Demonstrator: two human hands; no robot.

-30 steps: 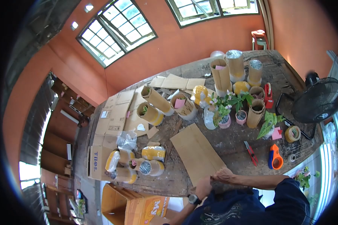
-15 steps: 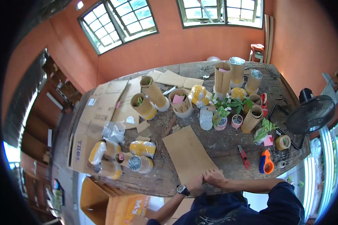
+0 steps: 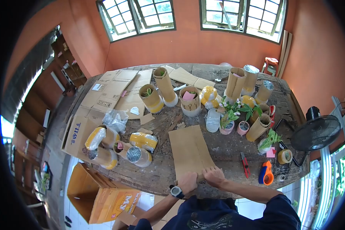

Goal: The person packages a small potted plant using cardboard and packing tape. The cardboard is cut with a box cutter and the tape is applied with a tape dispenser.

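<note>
A flat brown cardboard sheet (image 3: 191,147) lies on the wooden table in front of me. My left hand (image 3: 188,182), with a watch on the wrist, is closed on the sheet's near edge. Beside it, my right hand (image 3: 214,176) grips the near right corner, fingers bent over the cardboard. The near edge seems to curl up a little under both hands; my fingers hide part of it. To the right of the sheet lie a red utility knife (image 3: 245,165) and an orange and blue tape dispenser (image 3: 266,173).
Cardboard tubes holding plants (image 3: 151,99) stand across the back. Tape-wrapped bundles (image 3: 143,141) lie at left beside a flattened carton (image 3: 80,136). Potted plants (image 3: 227,123), a tape roll (image 3: 285,156) and a black fan (image 3: 316,132) are at right. An open box (image 3: 103,199) sits below the table's front edge.
The view has shifted and turned slightly. The cardboard sheet now lies straighter toward me. My hands, formerly close together at its near edge, are a little farther apart along that edge.
</note>
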